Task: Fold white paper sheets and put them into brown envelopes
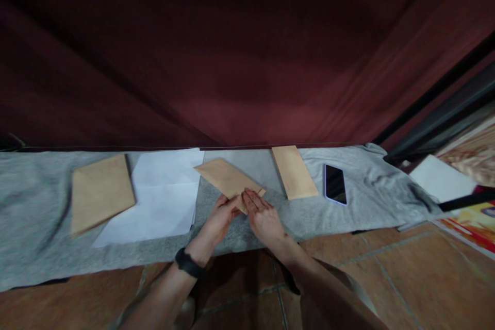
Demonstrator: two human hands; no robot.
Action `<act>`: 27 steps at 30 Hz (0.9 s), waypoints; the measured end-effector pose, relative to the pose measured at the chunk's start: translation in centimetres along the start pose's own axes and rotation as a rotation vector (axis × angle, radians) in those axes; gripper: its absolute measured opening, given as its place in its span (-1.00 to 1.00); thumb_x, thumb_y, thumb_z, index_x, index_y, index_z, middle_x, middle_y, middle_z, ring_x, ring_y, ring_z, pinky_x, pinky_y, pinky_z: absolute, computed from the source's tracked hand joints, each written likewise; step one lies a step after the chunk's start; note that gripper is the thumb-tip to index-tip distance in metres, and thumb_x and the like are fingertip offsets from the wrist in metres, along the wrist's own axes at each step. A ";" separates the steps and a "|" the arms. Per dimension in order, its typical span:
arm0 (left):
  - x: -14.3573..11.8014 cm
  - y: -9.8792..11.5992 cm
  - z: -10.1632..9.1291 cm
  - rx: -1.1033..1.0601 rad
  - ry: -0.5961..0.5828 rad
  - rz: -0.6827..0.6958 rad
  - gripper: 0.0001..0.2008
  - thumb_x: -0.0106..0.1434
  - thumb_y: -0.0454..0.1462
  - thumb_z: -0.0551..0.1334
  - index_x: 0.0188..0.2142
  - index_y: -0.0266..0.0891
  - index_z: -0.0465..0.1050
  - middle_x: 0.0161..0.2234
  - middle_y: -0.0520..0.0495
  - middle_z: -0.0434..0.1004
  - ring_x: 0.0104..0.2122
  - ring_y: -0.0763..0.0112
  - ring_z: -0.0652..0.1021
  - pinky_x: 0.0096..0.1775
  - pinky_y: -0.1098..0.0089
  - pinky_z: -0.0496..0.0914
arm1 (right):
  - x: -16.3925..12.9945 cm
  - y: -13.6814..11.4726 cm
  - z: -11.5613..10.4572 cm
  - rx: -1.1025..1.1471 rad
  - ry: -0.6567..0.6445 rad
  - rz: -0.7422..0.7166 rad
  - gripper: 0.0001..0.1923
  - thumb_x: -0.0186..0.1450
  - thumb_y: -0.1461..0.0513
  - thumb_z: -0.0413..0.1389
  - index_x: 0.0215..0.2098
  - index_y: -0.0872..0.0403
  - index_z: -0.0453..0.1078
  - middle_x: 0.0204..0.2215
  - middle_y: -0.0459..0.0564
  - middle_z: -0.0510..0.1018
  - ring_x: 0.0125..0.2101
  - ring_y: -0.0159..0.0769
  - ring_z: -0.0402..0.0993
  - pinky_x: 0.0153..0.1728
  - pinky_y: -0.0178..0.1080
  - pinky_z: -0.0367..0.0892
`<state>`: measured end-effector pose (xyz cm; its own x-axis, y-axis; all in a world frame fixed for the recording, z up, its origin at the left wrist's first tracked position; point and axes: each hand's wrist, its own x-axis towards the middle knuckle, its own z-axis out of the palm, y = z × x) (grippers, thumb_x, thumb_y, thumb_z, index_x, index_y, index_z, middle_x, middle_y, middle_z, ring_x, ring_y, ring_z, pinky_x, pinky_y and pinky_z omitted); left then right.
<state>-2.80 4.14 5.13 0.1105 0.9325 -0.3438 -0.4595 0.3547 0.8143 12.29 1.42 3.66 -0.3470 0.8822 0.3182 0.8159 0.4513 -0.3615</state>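
Envelope (pixel 229 178), brown and slim, lies on the grey cloth (pixel 348 211) spread over the floor, straight ahead of the person, its long axis slanting from far left to near right. Both hands meet at its near right end: the left hand (pixel 220 219), with a black wristband, pinches the lower edge, and the right hand (pixel 263 216) lies flat, fingers spread on the corner. Neither hand is nearer. White paper (pixel 162 196) lies just left of it, another envelope (pixel 294 171) and a phone (pixel 334 184) to the right.
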 end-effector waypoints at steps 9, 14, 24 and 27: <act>1.0 1.0 -2.5 0.245 -0.037 -0.130 -0.50 -0.13 -0.20 0.50 -0.14 -0.21 0.56 -0.18 -0.16 0.67 -0.25 0.21 0.64 -0.29 0.33 0.45 | 0.1 3.5 1.2 0.223 0.114 0.235 -0.41 0.30 0.38 -0.01 0.29 0.04 0.30 0.25 0.12 0.40 0.22 -0.14 0.36 0.22 -0.05 0.32; 1.8 0.6 -3.0 0.355 -0.001 -0.093 -0.48 -0.07 -0.22 0.44 -0.07 -0.23 0.48 -0.20 -0.13 0.65 -0.28 0.21 0.63 -0.32 0.32 0.46 | -0.8 3.9 2.9 0.035 0.091 0.200 -0.40 0.38 0.18 0.07 0.36 0.13 0.18 0.31 0.25 0.29 0.31 0.02 0.18 0.23 0.11 0.25; -1.7 -3.6 -1.4 1.365 -0.028 0.736 -0.50 0.41 -0.17 0.06 0.29 -0.27 0.23 0.30 -0.32 0.30 0.33 0.06 0.28 0.29 0.00 0.20 | -1.3 3.1 3.2 -0.127 0.011 0.157 -0.46 0.47 0.21 -0.07 0.38 0.18 0.15 0.36 0.22 0.23 0.37 -0.02 0.07 0.32 0.07 0.05; -3.5 -6.6 -1.4 1.534 -0.144 0.801 -0.32 0.39 -0.01 0.10 0.38 -0.33 0.09 0.36 -0.37 0.19 0.37 0.01 0.20 0.32 -0.05 0.15 | -1.4 3.3 3.0 -0.142 -0.027 0.146 -0.46 0.48 0.24 -0.09 0.40 0.15 0.11 0.38 0.18 0.20 0.39 -0.08 0.03 0.33 0.04 0.04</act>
<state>-1.41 -1.57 0.32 0.4027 0.8628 0.3057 0.7412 -0.5033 0.4442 14.12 2.06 -0.64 -0.2313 0.9409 0.2475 0.9145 0.2971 -0.2745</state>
